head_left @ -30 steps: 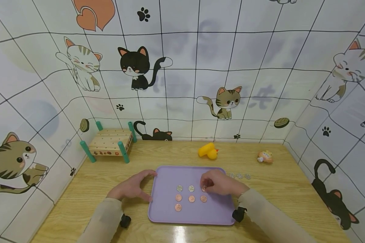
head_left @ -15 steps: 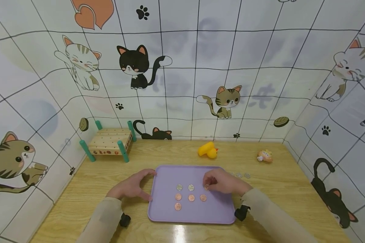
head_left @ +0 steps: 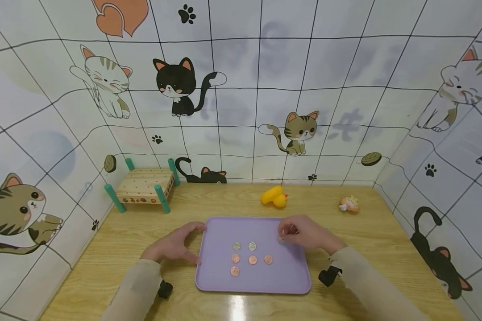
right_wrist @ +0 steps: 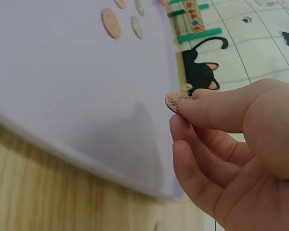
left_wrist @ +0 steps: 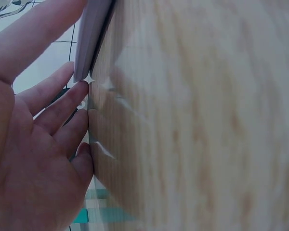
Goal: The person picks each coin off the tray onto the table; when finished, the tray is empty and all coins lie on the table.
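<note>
In the right wrist view, a copper coin [right_wrist: 176, 102] is pinched between the thumb and fingers of my right hand [head_left: 304, 232], above the tray's far right part. My left hand [head_left: 172, 244] lies at the left side of the purple tray [head_left: 221, 227], fingers spread, thumb and a fingertip touching its edge. Two silver coins [head_left: 236, 246] form a row on the tray. Below them are several copper coins [head_left: 252, 260], three in a row and one under the leftmost. A silver coin [head_left: 327, 228] shows partly behind my right hand on the table.
A yellow rubber duck [head_left: 274, 196] lies behind the tray. Further right sits a small orange and white figurine [head_left: 349, 203]. A toy bed with green posts [head_left: 146, 185] stands at the back left. Cat-printed sheeting [head_left: 241, 107] encloses the wooden table [head_left: 176, 298].
My right hand has lifted the copper coin from the end of the silver row and carried it back and to the right. My left hand has stayed at the tray's edge.
</note>
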{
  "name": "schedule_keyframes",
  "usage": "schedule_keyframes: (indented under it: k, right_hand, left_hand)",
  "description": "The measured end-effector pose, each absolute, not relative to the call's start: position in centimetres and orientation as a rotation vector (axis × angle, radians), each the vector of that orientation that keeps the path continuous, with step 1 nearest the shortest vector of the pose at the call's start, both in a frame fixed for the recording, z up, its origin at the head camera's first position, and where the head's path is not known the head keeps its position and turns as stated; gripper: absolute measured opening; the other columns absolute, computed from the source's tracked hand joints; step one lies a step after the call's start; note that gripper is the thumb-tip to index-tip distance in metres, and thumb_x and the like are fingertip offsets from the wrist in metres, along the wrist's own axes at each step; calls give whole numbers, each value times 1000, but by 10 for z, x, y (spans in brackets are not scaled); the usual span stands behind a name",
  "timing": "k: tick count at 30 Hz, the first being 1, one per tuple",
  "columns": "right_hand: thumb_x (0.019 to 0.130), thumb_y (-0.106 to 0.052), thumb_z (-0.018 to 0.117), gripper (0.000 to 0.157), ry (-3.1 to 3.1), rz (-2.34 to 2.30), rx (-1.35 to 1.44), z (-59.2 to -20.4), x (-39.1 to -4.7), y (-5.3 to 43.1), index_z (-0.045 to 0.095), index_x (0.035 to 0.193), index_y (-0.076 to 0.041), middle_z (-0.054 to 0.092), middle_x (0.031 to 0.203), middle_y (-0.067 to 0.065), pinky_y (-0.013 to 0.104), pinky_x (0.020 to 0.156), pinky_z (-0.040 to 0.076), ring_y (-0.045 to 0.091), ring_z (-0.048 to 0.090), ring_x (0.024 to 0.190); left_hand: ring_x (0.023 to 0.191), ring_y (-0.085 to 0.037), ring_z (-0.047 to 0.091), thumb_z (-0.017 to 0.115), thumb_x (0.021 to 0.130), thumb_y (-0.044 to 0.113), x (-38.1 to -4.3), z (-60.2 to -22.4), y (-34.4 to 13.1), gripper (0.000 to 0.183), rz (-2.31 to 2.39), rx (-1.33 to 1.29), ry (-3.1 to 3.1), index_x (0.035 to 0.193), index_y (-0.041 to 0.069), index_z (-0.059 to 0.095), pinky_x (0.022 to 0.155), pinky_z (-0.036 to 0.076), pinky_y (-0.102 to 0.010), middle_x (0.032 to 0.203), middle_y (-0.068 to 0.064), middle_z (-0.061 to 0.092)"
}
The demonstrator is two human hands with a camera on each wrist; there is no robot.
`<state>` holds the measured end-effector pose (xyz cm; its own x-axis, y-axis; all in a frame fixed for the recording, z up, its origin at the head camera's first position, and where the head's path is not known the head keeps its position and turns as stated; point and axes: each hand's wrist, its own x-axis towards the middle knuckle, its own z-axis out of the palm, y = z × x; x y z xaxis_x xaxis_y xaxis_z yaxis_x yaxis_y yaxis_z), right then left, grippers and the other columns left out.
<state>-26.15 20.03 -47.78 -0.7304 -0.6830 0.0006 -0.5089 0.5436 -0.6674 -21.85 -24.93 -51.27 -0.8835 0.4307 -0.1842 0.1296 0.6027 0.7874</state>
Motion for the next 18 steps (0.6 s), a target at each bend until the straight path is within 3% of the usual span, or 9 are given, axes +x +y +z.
schedule_keyframes:
  k: [6,18]
  right_hand:
    - [97,-6,74,11,2568,-994,-965,-477,-266,221,73,104,-14,71,97,-4,29,77,60,12,67,87]
    - [97,-7,75,9,2655,-1059,-860,-475,-267,262,72,104,-12,70,98,-3,30,82,60,13,65,90]
  left_hand:
    - [156,-41,26,100,70,28,-220,-516,-251,94,1176,460,2473,151,21,52,125,18,-67,165,-10,39]
    - [156,-41,25,99,71,27,-220,-516,-251,93,1186,467,2468,150,21,52,125,18,-67,165,-9,39]
